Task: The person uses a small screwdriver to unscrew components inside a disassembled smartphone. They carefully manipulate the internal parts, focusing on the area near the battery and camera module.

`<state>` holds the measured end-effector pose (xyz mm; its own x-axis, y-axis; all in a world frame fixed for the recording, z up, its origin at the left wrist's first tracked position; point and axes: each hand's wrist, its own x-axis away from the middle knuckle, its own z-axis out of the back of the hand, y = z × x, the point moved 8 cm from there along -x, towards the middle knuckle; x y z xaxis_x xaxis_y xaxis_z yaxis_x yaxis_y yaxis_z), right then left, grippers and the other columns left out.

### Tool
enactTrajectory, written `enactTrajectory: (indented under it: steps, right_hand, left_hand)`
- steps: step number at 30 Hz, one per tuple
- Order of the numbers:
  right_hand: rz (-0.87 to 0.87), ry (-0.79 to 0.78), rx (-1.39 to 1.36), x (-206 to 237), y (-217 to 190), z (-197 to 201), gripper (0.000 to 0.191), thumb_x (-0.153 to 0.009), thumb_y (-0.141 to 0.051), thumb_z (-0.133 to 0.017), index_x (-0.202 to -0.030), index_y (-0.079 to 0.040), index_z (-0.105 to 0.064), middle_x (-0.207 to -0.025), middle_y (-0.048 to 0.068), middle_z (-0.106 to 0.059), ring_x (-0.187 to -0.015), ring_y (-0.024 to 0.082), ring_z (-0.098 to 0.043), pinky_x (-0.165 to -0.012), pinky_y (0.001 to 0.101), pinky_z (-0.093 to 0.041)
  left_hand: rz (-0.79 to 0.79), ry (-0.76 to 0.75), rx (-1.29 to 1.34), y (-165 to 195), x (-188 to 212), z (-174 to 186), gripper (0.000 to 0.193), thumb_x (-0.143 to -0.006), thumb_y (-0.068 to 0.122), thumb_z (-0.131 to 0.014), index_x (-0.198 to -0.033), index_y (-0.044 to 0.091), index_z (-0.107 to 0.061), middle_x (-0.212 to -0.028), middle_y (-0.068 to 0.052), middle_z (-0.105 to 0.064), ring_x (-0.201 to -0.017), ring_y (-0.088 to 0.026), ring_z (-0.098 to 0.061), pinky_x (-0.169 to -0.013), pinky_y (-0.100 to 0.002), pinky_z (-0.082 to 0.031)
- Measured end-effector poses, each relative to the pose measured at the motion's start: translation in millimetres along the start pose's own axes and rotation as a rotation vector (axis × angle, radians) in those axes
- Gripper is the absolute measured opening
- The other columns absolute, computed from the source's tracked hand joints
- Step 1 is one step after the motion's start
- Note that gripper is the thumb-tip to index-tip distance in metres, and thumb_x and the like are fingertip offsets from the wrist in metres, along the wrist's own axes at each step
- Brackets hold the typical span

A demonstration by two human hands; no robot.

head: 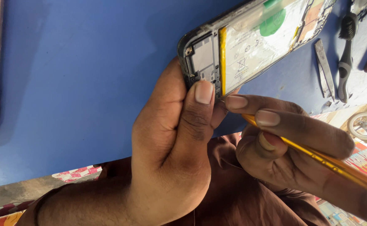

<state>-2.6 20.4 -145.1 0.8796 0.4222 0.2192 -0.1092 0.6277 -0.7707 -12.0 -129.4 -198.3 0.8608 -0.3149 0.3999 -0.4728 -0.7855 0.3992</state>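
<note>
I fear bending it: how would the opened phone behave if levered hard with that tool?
The opened phone looks thin and back-less, so it probably flexes. Its exposed battery seems puncture-prone. The left hand pinches only one corner, so it might twist.

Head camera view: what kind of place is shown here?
Probably a phone repair bench. The left hand holds an opened phone with its battery exposed; tweezers and a brush lie on the blue table.

We see bright, even daylight; soft shadows darken the blue surface [87, 83]; glare whitens the battery [258, 46]; edges blur slightly.
</note>
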Motion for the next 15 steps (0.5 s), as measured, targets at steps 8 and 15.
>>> enactTrajectory:
  steps: [8, 15]
  right_hand:
    - [-1.111, 0.047, -1.484, 38, 53, -37, 0.039, -0.104, -0.003, -0.049, -0.139, 0.006, -0.061, -0.07, 0.002, -0.052, -0.062, 0.006, -0.046, -0.063, 0.0182, -0.045]
    - [-1.16, 0.062, -1.638, 50, 59, -43, 0.038, -0.102, -0.003, -0.052, -0.138, 0.005, -0.061, -0.07, 0.003, -0.056, -0.063, 0.007, -0.048, -0.062, 0.0208, -0.043]
  left_hand:
    - [-0.015, -0.001, 0.027, 0, 1, 1, 0.033, -0.128, 0.012, -0.036, -0.154, -0.008, -0.039, -0.146, -0.018, -0.051, -0.14, -0.023, -0.05, -0.127, -0.04, -0.043]
    - [0.001, 0.035, 0.029, -1, 1, 4, 0.033, -0.127, 0.012, -0.036, -0.152, -0.009, -0.041, -0.141, -0.017, -0.053, -0.133, -0.021, -0.053, -0.123, -0.038, -0.045]
